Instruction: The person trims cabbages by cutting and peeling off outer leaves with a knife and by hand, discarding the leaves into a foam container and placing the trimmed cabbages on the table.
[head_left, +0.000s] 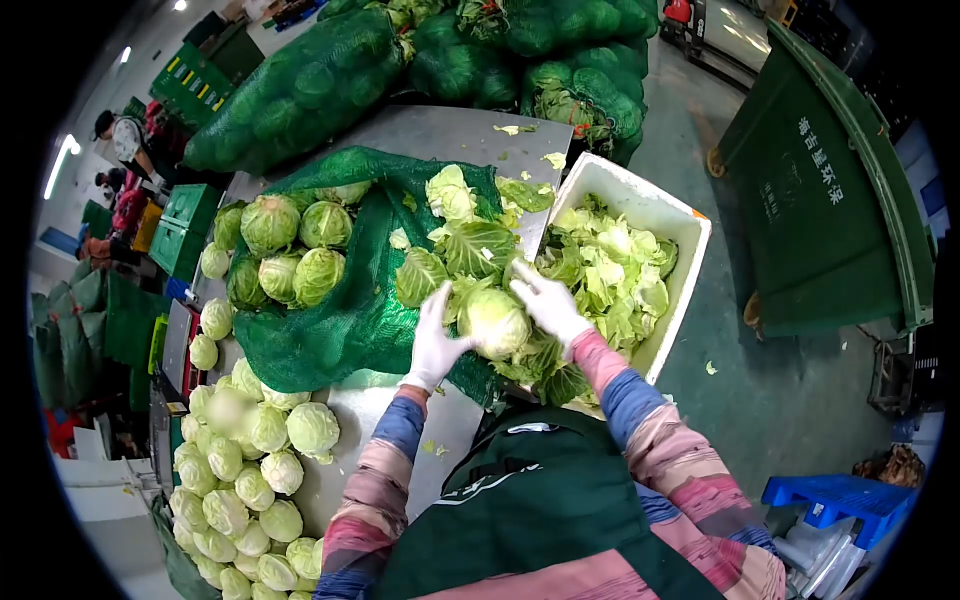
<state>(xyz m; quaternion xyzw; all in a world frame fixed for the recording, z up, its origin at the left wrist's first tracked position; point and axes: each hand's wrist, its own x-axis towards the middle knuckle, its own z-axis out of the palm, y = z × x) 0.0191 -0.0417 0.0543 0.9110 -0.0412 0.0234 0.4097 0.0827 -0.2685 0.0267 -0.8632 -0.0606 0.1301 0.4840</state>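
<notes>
A pale green cabbage [494, 322] lies between my two white-gloved hands, with darker loose outer leaves around and under it. My left hand [434, 342] cups its left side, thumb against the head and fingers at the leaves. On the opposite side, my right hand [549, 303] has its fingers curled at the upper right of the head. Just beyond the cabbage are several loose leaves [478, 247] on a green mesh sack [370, 325]. Inside the sack, to the left, sit several untrimmed cabbages [270, 224].
A white foam box [683, 322] holding torn leaves stands on the right. Several trimmed cabbages [226, 512] are piled at lower left. Full mesh sacks [310, 90] lie at the back. Further right are a large green bin [815, 200] and a blue pallet [840, 497]. People stand far left.
</notes>
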